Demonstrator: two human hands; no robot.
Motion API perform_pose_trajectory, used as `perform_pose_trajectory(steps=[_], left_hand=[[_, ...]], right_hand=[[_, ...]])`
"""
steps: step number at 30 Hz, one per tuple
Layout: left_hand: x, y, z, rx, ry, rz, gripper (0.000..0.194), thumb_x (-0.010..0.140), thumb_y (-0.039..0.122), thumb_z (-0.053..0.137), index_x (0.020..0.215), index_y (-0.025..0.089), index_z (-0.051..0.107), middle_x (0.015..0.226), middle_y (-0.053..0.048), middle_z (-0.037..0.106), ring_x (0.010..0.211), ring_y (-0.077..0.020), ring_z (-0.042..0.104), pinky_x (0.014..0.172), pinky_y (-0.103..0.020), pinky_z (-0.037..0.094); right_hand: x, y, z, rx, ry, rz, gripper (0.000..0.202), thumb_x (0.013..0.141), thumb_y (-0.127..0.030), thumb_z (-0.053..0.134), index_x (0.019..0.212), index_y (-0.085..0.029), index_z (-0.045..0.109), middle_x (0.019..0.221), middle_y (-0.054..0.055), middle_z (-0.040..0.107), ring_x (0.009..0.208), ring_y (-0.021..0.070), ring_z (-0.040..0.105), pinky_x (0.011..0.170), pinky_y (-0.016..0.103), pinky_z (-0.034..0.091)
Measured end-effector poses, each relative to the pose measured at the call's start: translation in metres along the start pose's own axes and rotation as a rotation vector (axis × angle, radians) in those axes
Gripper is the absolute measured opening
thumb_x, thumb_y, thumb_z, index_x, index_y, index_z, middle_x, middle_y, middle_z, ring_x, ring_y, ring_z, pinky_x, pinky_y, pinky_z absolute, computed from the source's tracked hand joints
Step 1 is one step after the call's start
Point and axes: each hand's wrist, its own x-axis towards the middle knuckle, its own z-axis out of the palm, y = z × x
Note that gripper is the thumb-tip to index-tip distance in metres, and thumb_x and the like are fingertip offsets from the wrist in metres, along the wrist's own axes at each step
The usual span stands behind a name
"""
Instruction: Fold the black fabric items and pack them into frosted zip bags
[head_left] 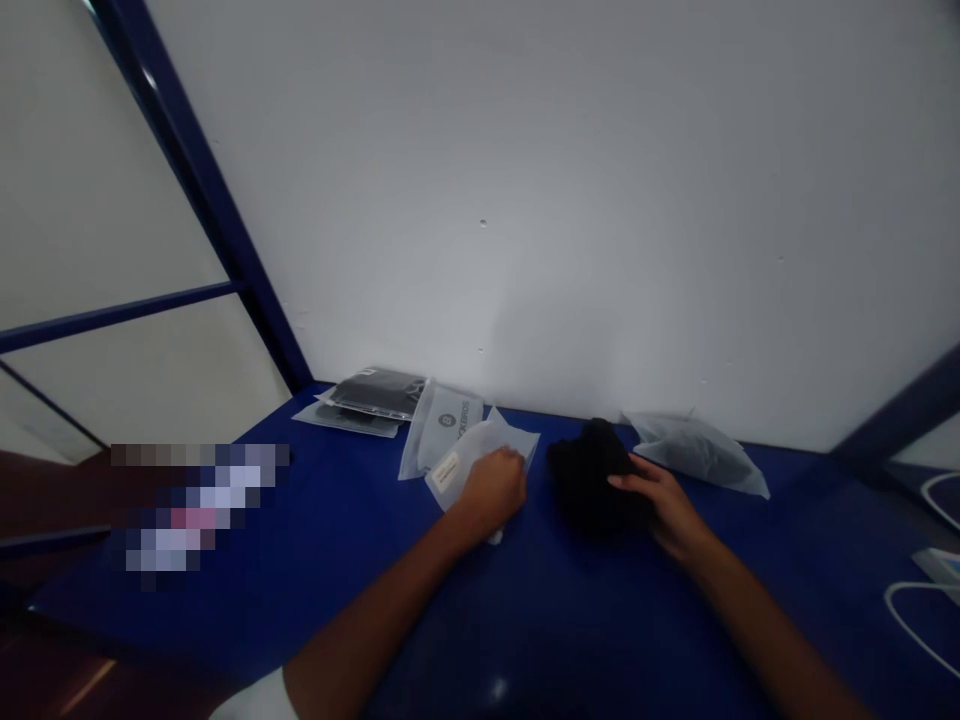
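Note:
My left hand [493,492] is closed on a frosted plastic bag [480,445] that bears a small pale label; the bag is crumpled around the fist. Held in my right hand [666,500] is a bunched black cloth item [596,480], thumb on top and fingers behind it. Its exact kind does not show. Behind the left fist lies another frosted bag [442,425] with a dark round logo and lettering. To the right of the black cloth, a translucent bag [697,450] with something greyish inside rests against the wall.
A blue table [480,620] stands against a white wall panel [480,200]. At its back left are stacked clear packets [379,392] with dark contents. A blue frame post [202,180] rises on the left. White cord-like loops [911,600] show at the right edge. A patch at left is pixelated.

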Motion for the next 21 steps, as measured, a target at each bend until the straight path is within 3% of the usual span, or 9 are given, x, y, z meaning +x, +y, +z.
perform_pose_trajectory(steps=[3, 7, 10, 14, 17, 21], left_hand=[[0.0, 0.001, -0.006, -0.018, 0.023, -0.031, 0.022, 0.084, 0.015, 0.043, 0.084, 0.012, 0.065, 0.088, -0.016, 0.066, 0.086, -0.028, 0.064, 0.075, -0.038, 0.05], [-0.004, 0.009, -0.011, -0.056, 0.065, -0.014, 0.024, 0.088, 0.015, 0.04, 0.101, 0.011, 0.06, 0.091, -0.015, 0.066, 0.086, -0.0268, 0.063, 0.076, -0.037, 0.049], [-0.008, 0.018, -0.013, -0.1, 0.089, 0.063, 0.027, 0.09, 0.015, 0.038, 0.11, 0.011, 0.055, 0.091, -0.012, 0.065, 0.084, -0.0244, 0.061, 0.075, -0.035, 0.05], [-0.009, 0.017, -0.012, -0.119, 0.168, 0.18, 0.022, 0.087, 0.009, 0.042, 0.098, 0.014, 0.059, 0.1, -0.011, 0.061, 0.096, -0.0231, 0.056, 0.084, -0.035, 0.049], [-0.008, 0.012, -0.008, -0.15, 0.203, 0.231, 0.027, 0.084, 0.005, 0.042, 0.102, 0.014, 0.06, 0.106, -0.012, 0.059, 0.104, -0.0232, 0.054, 0.09, -0.037, 0.049], [-0.01, 0.01, -0.006, -0.193, 0.265, 0.36, 0.034, 0.089, 0.017, 0.045, 0.123, 0.015, 0.051, 0.121, -0.013, 0.056, 0.112, -0.0251, 0.052, 0.095, -0.04, 0.047]], right_hand=[[-0.002, -0.003, 0.0, 0.054, 0.002, -0.032, 0.038, 0.057, -0.028, 0.079, 0.093, -0.018, 0.068, 0.083, 0.004, 0.071, 0.078, 0.0227, 0.065, 0.073, 0.034, 0.049], [-0.01, -0.001, 0.008, 0.093, -0.05, 0.0, 0.038, 0.056, -0.028, 0.081, 0.089, -0.019, 0.067, 0.082, 0.003, 0.07, 0.076, 0.0212, 0.065, 0.074, 0.034, 0.05], [-0.018, 0.001, 0.017, 0.018, -0.128, 0.046, 0.04, 0.051, -0.026, 0.083, 0.087, -0.018, 0.066, 0.079, 0.003, 0.069, 0.075, 0.0217, 0.065, 0.073, 0.034, 0.05], [-0.024, 0.003, 0.024, -0.114, -0.18, 0.066, 0.039, 0.05, -0.026, 0.079, 0.086, -0.018, 0.065, 0.078, 0.003, 0.068, 0.077, 0.0235, 0.064, 0.074, 0.036, 0.05], [-0.026, 0.0, 0.023, -0.152, -0.307, 0.039, 0.051, 0.053, -0.024, 0.073, 0.103, -0.019, 0.064, 0.092, 0.004, 0.069, 0.088, 0.0263, 0.064, 0.082, 0.039, 0.049], [-0.029, -0.005, 0.023, -0.131, -0.414, 0.035, 0.064, 0.058, -0.026, 0.072, 0.12, -0.022, 0.058, 0.106, 0.005, 0.069, 0.101, 0.0274, 0.062, 0.091, 0.041, 0.046]])
